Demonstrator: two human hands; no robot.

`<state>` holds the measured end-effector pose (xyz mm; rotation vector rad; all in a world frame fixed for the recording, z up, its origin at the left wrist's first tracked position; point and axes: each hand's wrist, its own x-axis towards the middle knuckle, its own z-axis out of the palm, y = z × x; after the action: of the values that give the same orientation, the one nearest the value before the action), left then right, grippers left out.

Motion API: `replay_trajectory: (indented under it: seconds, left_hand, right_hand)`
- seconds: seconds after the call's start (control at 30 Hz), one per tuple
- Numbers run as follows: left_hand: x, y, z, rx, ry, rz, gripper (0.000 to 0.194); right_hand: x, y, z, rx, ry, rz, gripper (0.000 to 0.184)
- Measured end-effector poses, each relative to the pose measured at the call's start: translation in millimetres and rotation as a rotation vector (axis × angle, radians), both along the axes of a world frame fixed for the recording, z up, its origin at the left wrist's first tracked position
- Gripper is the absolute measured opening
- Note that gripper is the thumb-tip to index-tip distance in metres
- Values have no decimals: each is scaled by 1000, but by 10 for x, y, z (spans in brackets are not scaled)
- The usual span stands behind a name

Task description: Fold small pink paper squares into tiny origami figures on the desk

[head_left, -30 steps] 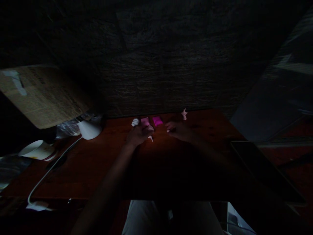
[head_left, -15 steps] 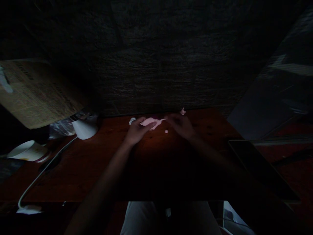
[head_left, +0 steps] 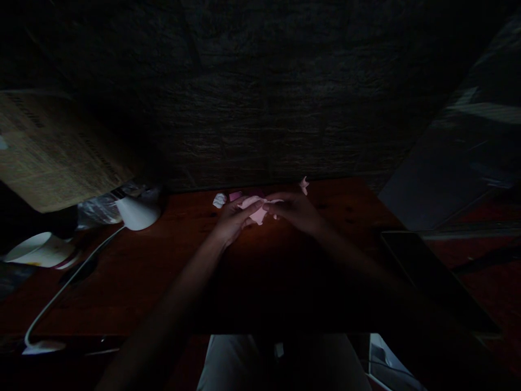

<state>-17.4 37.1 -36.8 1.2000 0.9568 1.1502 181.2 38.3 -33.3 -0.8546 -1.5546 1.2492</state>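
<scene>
Both hands meet over the far middle of a dark red-brown wooden table (head_left: 171, 271). My left hand (head_left: 233, 221) and my right hand (head_left: 293, 209) pinch a small pale pink piece of paper (head_left: 257, 210) between their fingertips, just above the tabletop. A magenta scrap (head_left: 235, 195) and a small white crumpled scrap (head_left: 220, 200) lie just behind my left hand. A little folded pink paper shape (head_left: 304, 185) stands at the table's far edge behind my right hand.
A white lamp head (head_left: 137, 213) with its white cable (head_left: 61, 296) sits at the left, beside crinkled plastic (head_left: 95, 210), a white cup (head_left: 38, 251) and a cardboard sheet (head_left: 52, 155). A dark flat slab (head_left: 431, 277) lies at the right. A dark wall rises behind.
A second ago both hands rested on the table by the magenta scraps. They lifted a pale pink paper, stretched it between them, and now hold it close together.
</scene>
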Motion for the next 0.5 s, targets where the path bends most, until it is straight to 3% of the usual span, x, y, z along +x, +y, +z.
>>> replay_trajectory:
  seconds: [0.33,0.5]
  left_hand:
    - [-11,-10,-1,2,-18,-96,44]
    - [1,21,-47,248,172,-32,41]
  right_hand:
    - [-14,-28,12,-25,-8,52,23]
    - [-14,-12,-27,27,-51,-9,23]
